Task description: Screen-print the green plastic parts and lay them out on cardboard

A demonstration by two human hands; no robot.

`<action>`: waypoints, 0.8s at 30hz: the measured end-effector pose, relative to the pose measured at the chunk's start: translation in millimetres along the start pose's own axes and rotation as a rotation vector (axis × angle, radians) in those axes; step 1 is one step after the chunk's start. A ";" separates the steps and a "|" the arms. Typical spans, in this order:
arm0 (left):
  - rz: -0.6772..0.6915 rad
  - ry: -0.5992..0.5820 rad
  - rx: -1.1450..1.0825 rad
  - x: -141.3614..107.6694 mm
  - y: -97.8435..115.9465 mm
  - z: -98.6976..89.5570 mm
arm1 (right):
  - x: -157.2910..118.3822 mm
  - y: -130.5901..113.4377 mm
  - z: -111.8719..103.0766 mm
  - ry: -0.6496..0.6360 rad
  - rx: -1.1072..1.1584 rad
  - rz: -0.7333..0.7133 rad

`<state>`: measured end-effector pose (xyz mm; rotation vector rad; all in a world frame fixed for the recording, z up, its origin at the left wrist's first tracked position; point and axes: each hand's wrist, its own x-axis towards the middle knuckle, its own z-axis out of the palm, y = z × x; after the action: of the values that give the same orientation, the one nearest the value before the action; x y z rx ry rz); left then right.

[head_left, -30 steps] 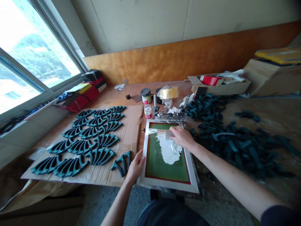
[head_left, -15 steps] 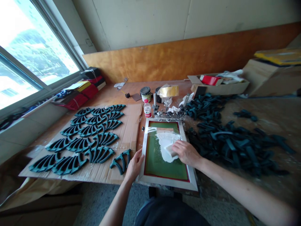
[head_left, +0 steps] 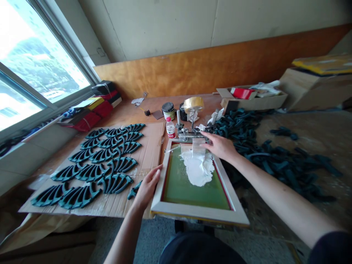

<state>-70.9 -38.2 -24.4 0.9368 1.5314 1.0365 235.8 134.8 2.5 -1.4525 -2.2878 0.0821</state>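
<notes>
A silk-screen frame with green mesh lies before me, its near edge tilted up. My left hand is closed on its left rail, the fingertips partly hidden. At the far end, a pale squeegee stands against the inside of the frame. My right hand holds the squeegee's right edge between thumb and fingers. White ink spreads thickly over the mesh below it. Behind the frame, a metal hinge clamp grips the far rail. A dark green fan-shaped part lies partly behind my left hand.
Rows of dark green fan-shaped parts cover a cardboard sheet on the left. More dark parts are heaped on the right. A red-capped bottle, an ink jar and an open box stand farther back.
My right hand has moved the squeegee away from me to the frame's far end. The frame's near edge has risen with my left hand on its side.
</notes>
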 end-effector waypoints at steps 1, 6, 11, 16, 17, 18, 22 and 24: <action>0.027 0.016 -0.029 -0.6 17.3 1.0 | -1.0 12.7 -4.4 0.057 0.036 0.062; 0.354 0.125 -0.260 25.9 95.0 20.5 | -52.1 51.7 20.5 -0.029 0.099 0.236; 0.461 0.190 -0.365 50.1 119.0 43.4 | -109.4 17.4 82.2 -0.235 -0.024 0.023; -0.064 -0.091 -0.289 12.7 25.5 84.3 | -124.8 -37.3 84.7 -0.218 -0.062 0.106; -0.229 -0.212 -0.278 1.2 1.8 94.1 | -128.1 -51.5 80.9 -0.164 -0.045 0.095; -0.302 -0.244 -0.317 -9.6 -19.4 102.6 | -131.6 -65.8 77.2 -0.112 -0.023 0.044; -0.355 -0.107 -0.460 -30.3 -70.2 104.0 | -136.4 -90.2 64.4 -0.133 0.130 -0.283; -0.336 0.032 -0.383 -26.2 -83.3 76.6 | -128.6 -63.9 58.6 -0.175 0.135 -0.243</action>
<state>4.3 -78.3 -103.3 0.3834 1.3894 1.0504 205.4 3.7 -74.5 -1.1315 -2.5274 0.2950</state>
